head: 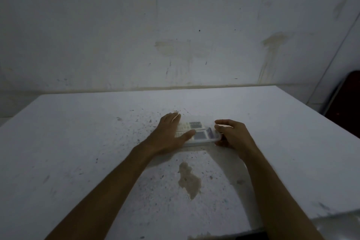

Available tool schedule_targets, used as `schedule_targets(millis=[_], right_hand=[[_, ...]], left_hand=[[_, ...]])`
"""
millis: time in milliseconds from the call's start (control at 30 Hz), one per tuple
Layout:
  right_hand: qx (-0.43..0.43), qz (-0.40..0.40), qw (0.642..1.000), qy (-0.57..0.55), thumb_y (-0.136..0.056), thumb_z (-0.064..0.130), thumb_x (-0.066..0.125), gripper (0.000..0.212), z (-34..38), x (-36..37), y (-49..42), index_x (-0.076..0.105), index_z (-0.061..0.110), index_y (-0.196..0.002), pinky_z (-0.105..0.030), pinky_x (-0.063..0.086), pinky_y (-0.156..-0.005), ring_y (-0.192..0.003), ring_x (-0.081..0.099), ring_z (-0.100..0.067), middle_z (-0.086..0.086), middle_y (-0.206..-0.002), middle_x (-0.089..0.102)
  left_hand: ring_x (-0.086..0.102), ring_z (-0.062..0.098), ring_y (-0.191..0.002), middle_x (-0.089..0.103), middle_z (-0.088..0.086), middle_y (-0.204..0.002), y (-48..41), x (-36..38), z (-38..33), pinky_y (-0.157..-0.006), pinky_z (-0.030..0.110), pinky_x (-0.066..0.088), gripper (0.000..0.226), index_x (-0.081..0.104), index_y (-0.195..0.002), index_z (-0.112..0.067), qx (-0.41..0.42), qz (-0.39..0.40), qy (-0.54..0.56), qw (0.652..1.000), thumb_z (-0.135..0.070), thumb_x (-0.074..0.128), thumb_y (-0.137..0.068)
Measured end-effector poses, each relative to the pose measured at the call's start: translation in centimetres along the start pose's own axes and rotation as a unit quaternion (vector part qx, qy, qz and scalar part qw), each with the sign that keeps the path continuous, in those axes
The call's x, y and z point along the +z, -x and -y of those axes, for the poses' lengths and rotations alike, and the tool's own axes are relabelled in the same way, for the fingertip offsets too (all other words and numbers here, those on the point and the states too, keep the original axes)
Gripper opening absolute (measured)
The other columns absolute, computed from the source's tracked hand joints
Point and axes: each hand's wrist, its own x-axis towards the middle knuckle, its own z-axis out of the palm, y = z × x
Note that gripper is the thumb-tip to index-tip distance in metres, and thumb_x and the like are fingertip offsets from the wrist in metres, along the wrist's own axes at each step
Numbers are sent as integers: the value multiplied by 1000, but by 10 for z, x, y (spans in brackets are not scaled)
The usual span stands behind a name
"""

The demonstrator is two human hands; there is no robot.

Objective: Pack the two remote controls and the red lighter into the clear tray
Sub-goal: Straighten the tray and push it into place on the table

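Note:
A clear tray lies in the middle of the white table, with two pale remote controls inside it, side by side. The far remote and the near remote both show dark screens. My left hand rests flat over the tray's left end, fingers spread. My right hand curls around the tray's right end, thumb and fingers on its rim. A small dark object sits at the tray's right end; the dim, blurred view does not show whether it is the lighter.
The white table is speckled with dark spots and has a brown stain near me. A stained wall stands behind the table. A dark chair is at the far right, past the table's edge.

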Motion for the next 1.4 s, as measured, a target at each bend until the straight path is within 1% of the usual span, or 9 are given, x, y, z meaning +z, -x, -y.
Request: schedule_targets(millis=[100,200,367,633,833,933,1067,1200,1400], right_hand=[[17,4,1000,-4,-94,10,65,24,3,2,-3,73,8,-117,-30,62,-57,-88,71,-31,-17,-104,71],[44,4,998,49,-94,12,63,25,11,5,-16,71,9,-118,-40,64,-72,-89,69,-28,-12,-105,70],[-52,-44,973,219,-93,43,62,35,7,7,-36,75,23,-118,-45,57,-93,-101,67,-19,1,-119,73],[134,14,990,32,-81,19,77,21,22,0,-41,69,0,-88,-31,57,-59,-69,66,-26,-16,-87,70],[66,-32,991,109,-83,32,79,28,12,5,-38,73,5,-85,-31,58,-63,-76,71,-26,-14,-88,75],[66,-19,991,115,-85,31,76,25,13,5,-35,72,5,-85,-25,53,-54,-70,70,-23,-12,-83,74],[102,21,992,74,-81,27,79,29,18,-1,-39,74,0,-92,-45,62,-83,-86,74,-35,-19,-93,77],[133,40,987,85,-80,29,80,27,25,-2,-44,72,4,-87,-33,53,-63,-71,61,-25,-14,-84,71],[123,7,986,112,-83,34,79,31,26,4,-43,72,3,-83,-32,55,-64,-68,64,-24,-12,-81,72]], left_hand=[[13,18,-155,14,0,-170,2,9,4,-125,44,18,111,15,-161,-21,6,-39,33,999,-86,49,-77],[26,18,-151,21,-4,-168,7,8,11,-121,44,30,119,16,-160,-30,-20,-57,131,990,-86,63,-67],[41,16,-140,31,-2,-162,8,8,14,-113,37,41,125,22,-158,-22,-33,-35,138,989,-88,66,-62],[34,21,-149,26,-7,-167,1,-2,26,-119,51,33,128,19,-160,-33,-45,15,94,994,-91,67,-56],[-11,20,-156,-6,-4,-171,-10,-15,4,-124,50,0,127,8,-162,-21,7,46,-51,998,-84,58,-64],[3,19,-157,3,-3,-172,-23,-2,-16,-124,46,4,112,12,-162,-23,69,47,-110,990,-85,45,-76],[28,17,-150,28,-4,-166,-31,13,-20,-123,46,17,110,28,-159,-27,85,-3,-154,984,-96,31,-73],[29,19,-150,28,-4,-166,-35,12,-19,-122,50,17,113,27,-159,-27,94,5,-173,980,-99,30,-71],[26,21,-151,25,-3,-168,-37,13,-21,-122,53,16,112,24,-160,-24,104,24,-163,981,-96,30,-74]])
